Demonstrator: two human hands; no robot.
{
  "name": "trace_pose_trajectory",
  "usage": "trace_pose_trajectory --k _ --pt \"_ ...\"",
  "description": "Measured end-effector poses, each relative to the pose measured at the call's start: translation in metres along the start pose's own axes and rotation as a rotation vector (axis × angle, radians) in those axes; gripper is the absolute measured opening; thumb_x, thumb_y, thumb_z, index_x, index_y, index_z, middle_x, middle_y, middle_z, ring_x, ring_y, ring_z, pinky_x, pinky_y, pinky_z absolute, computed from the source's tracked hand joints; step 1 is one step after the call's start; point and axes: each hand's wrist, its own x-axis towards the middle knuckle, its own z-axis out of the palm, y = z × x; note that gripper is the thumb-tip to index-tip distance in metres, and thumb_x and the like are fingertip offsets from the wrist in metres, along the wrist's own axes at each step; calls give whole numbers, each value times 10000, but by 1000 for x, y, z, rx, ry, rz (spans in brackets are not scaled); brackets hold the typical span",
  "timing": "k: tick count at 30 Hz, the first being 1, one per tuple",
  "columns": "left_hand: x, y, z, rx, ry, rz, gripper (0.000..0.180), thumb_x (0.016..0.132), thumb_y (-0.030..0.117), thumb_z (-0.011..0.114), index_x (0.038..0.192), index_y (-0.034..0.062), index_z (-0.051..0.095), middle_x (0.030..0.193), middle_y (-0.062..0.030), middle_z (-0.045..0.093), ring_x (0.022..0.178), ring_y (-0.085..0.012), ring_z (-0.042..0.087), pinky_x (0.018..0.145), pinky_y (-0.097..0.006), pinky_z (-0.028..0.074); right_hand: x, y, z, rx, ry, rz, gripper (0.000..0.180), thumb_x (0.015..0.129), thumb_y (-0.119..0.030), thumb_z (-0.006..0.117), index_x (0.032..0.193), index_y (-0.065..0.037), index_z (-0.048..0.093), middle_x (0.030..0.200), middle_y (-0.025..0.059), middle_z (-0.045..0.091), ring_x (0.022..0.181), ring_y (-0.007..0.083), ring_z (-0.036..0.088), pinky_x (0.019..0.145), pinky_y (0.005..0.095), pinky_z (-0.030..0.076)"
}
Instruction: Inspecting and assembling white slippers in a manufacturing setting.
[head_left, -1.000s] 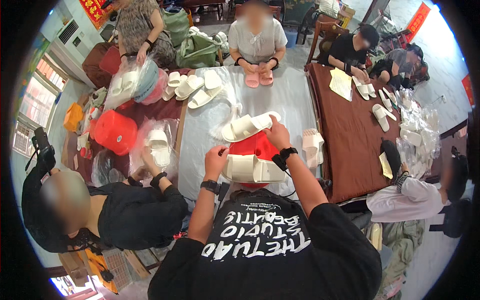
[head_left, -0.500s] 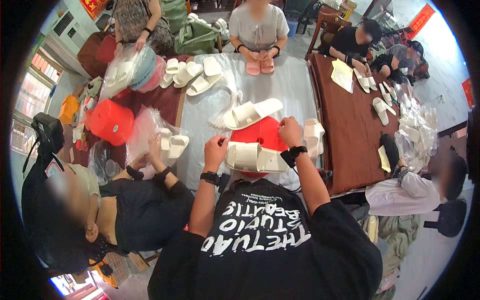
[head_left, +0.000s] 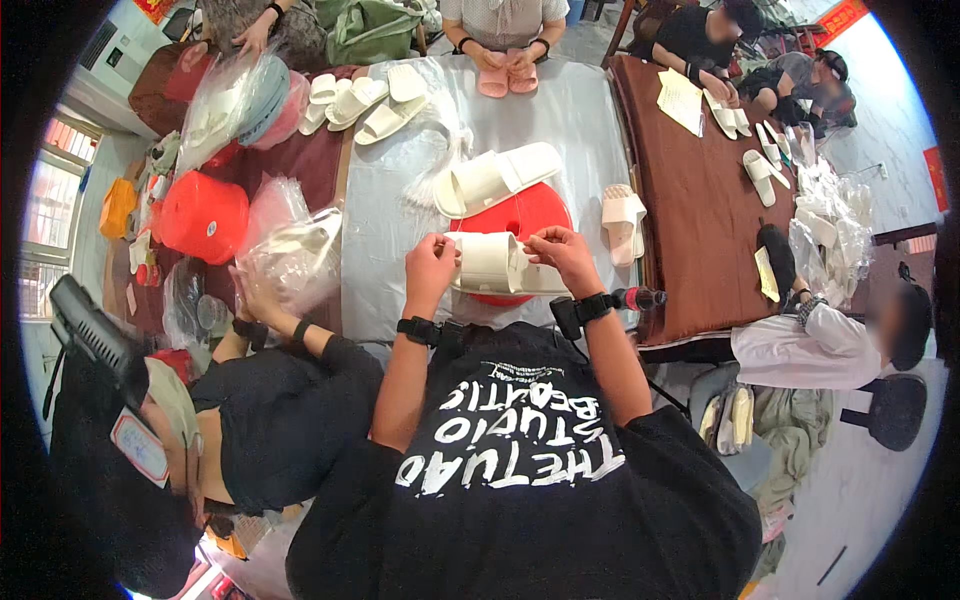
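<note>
Head view: near slipper (head_left: pixel 488 265) on red base (head_left: pixel 545 212), between both hands.
Left hand (head_left: pixel 436 262) at its left end, right hand (head_left: pixel 556 250) by the strap's right edge; grips narrow, can't tell whether pinching. Best, I'd judge: steady the sole, work the strap edge lightly, keep clear of far slipper (head_left: pixel 495 180).

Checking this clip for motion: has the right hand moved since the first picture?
Yes. Against the red stand, the right hand has moved toward the view's lower edge, from the far slipper to the near slipper.
</note>
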Motion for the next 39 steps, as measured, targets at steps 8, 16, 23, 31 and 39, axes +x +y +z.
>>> trace_pose_trajectory --k 8,16,23,31,39 --pt "-10 -9 4 -262 -73 -74 177 965 135 668 990 -39 686 838 -122 755 691 -153 727 599 -299 581 -8 20 16 88 22 32 129 962 -97 700 1022 3 644 1005 114 734 911 183 730 776 290 614" --pt "-9 -21 5 -427 -98 -178 186 1018 151 610 1086 -22 605 884 -156 747 717 -182 738 593 -297 586 -11 7 3 -85 51 -52 112 955 -98 693 996 -8 640 960 115 736 858 181 735 738 306 611" --pt "-6 -25 6 -560 -140 -252 190 1044 177 574 1125 7 550 929 -182 734 767 -226 750 612 -314 595 -15 12 11 -7 -4 -21 118 977 -104 677 1017 -10 618 993 123 736 903 202 739 781 316 617" --pt "-4 -34 17 -486 -187 -205 198 1037 230 600 1117 52 564 874 -79 704 682 -114 638 583 -279 505 -7 32 29 203 -86 99 145 979 -107 671 1054 -19 585 1000 126 705 896 206 723 794 313 610" --pt "-3 -36 14 -504 -258 -191 199 1020 224 637 1112 52 600 967 -62 708 832 -128 678 724 -292 559 4 41 35 225 -101 167 110 967 -113 670 1049 -104 598 935 15 671 813 128 655 690 258 512"
